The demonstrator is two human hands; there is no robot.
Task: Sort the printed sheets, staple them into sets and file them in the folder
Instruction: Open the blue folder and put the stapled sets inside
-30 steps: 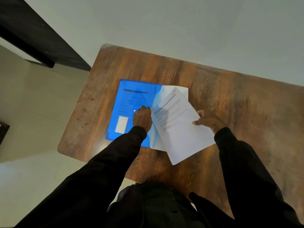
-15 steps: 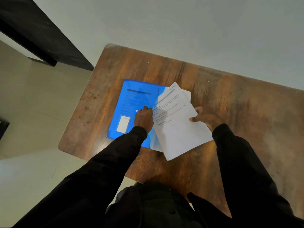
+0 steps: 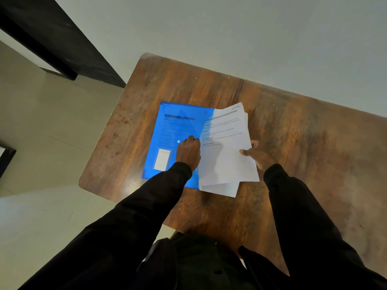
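A translucent blue folder (image 3: 176, 126) lies flat on the wooden table (image 3: 293, 132), with printed text showing through its cover and a white label near its lower left. My left hand (image 3: 188, 153) grips the folder's right edge with curled fingers. A set of printed sheets (image 3: 224, 147) lies tilted, its left part overlapping the folder's right side. My right hand (image 3: 254, 154) holds these sheets by their right edge, thumb on top. More white paper (image 3: 222, 189) pokes out beneath them at the bottom.
The table's left edge and rounded corner are close to the folder, with pale floor (image 3: 52, 132) beyond. A dark beam or furniture piece (image 3: 52, 45) runs diagonally at the upper left. A pale wall lies past the table's far edge.
My right hand has turned the printed sheets and slid them left, further over the folder's right side. My left hand has stayed on the folder's edge.
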